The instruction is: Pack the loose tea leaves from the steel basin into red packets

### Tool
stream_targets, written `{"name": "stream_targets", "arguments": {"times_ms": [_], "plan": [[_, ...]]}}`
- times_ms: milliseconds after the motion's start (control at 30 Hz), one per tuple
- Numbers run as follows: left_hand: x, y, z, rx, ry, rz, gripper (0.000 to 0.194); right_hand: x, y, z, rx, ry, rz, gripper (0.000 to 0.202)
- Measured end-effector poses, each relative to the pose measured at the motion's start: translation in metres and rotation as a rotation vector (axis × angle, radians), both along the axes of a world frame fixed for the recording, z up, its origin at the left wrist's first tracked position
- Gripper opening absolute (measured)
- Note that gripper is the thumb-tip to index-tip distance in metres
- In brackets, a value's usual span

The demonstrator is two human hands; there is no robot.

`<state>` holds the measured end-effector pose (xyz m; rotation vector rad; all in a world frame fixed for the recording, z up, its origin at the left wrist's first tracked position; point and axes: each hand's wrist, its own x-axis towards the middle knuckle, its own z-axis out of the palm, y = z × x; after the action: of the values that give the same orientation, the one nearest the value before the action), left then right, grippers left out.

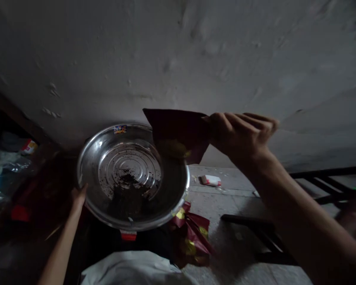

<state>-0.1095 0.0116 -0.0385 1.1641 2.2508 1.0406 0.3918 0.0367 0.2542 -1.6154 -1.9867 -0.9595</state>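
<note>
A wide steel basin with a small colourful sticker on its inner wall stands in front of me. Dark crumbly bits lie across its bottom, thickest toward the near side. At the basin's left rim, my left hand holds on, thumb on top and the other fingers hidden. My right hand is closed on the edge of a dark maroon bag with a yellowish print. The bag hangs over the basin's right rim, its lower part covering some of that side. Its opening cannot be made out.
A crumpled maroon bag with gold print sits on the floor right of the basin. Behind it lies a small white and red packet. Dark racks stand at right, plastic clutter at left. A grey wall rises behind.
</note>
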Motion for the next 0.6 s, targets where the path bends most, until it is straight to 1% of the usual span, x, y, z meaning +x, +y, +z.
{"name": "stream_targets", "arguments": {"times_ms": [33,100,200,267,367,433,500,600], "plan": [[0.000,0.001,-0.002,-0.024,0.001,0.011,0.043,0.001,-0.005,-0.005,0.003,-0.013,-0.001,0.052],[0.001,-0.007,-0.005,-0.070,0.017,0.033,0.037,0.002,-0.015,-0.017,-0.019,-0.022,-0.002,0.052],[0.000,-0.037,-0.017,-0.090,0.024,0.012,0.041,0.001,-0.036,-0.032,-0.005,0.015,-0.025,0.050],[0.001,-0.060,-0.029,-0.071,0.019,0.015,0.044,0.003,-0.053,-0.036,0.067,0.029,-0.045,0.048],[0.003,-0.082,-0.042,-0.064,0.047,0.110,0.054,0.010,-0.073,-0.035,0.212,0.018,-0.094,0.049],[0.003,-0.087,-0.045,-0.054,0.069,0.132,0.057,0.017,-0.082,-0.035,0.313,0.019,-0.101,0.051],[0.002,-0.087,-0.046,-0.043,0.078,0.112,0.057,0.023,-0.090,-0.038,0.382,0.034,-0.077,0.051],[-0.002,-0.090,-0.049,-0.032,0.085,0.071,0.052,0.025,-0.103,-0.050,0.386,0.031,-0.019,0.046]]}}
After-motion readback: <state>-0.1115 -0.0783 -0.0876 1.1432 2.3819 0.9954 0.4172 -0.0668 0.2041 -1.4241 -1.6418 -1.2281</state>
